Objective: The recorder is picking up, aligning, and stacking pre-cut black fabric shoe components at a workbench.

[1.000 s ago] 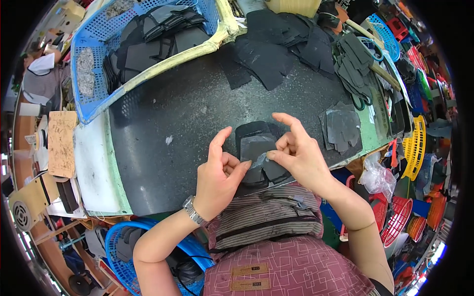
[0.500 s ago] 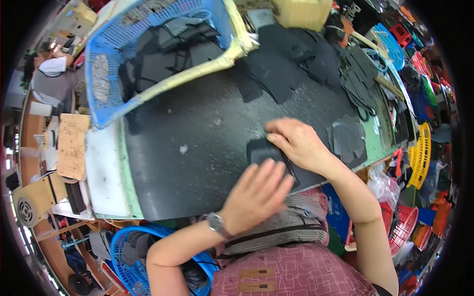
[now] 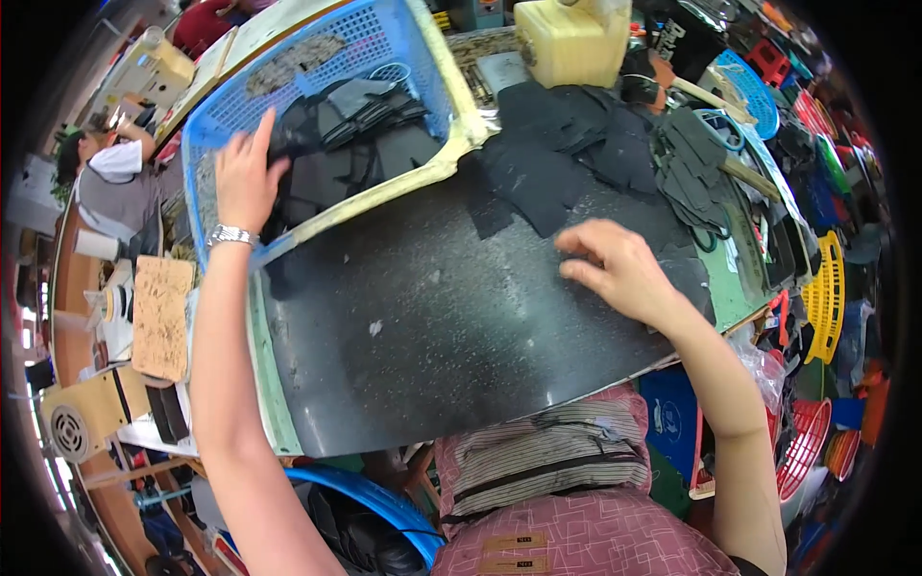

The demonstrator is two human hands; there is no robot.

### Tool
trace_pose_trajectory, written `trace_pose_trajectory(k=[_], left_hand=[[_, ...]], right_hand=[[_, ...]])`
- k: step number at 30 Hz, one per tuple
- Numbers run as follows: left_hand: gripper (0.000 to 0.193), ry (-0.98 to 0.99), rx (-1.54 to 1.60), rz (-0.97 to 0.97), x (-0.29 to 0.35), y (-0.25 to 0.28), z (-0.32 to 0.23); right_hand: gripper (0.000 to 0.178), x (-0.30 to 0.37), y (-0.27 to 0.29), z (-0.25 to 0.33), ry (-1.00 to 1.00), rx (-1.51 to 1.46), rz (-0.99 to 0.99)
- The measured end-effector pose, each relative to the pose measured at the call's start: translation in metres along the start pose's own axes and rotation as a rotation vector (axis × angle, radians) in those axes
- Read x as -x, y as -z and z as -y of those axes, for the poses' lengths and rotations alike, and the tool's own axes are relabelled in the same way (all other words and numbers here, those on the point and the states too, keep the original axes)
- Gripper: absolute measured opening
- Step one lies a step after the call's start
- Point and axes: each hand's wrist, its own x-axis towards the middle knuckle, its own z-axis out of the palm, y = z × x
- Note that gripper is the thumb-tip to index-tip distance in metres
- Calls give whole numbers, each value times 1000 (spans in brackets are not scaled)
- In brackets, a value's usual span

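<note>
My left hand is over the left side of a blue plastic basket. Its fingers are apart, with no piece visible between them. Inside the basket lie many dark, flat cut pieces, some stacked near the back. Above the right part of a black worktop mat, my right hand hovers with fingers loosely bent and thumb apart, holding nothing. Beyond it, black flat sheets lie overlapping on the mat. A stack of dark grey pieces sits farther right.
A yellowish plastic container stands at the back. A wooden-handled tool lies at the right. Below the front edge is a round blue basket with dark items. A brown block is left of the mat. Another person sits far left.
My left hand has moved from the front of the mat up to the basket. The dark piece under my hands is gone from the mat's front. My right hand has shifted slightly right.
</note>
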Motion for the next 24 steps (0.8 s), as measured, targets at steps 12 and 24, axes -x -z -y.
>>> trace_pose_trajectory(k=[12, 24], left_hand=[[32, -287, 673, -37, 8, 12, -277], [15, 874, 1774, 435, 5, -17, -242]], right_hand=[[21, -69, 0, -68, -100, 126, -172], [43, -59, 3, -44, -308, -159, -249]])
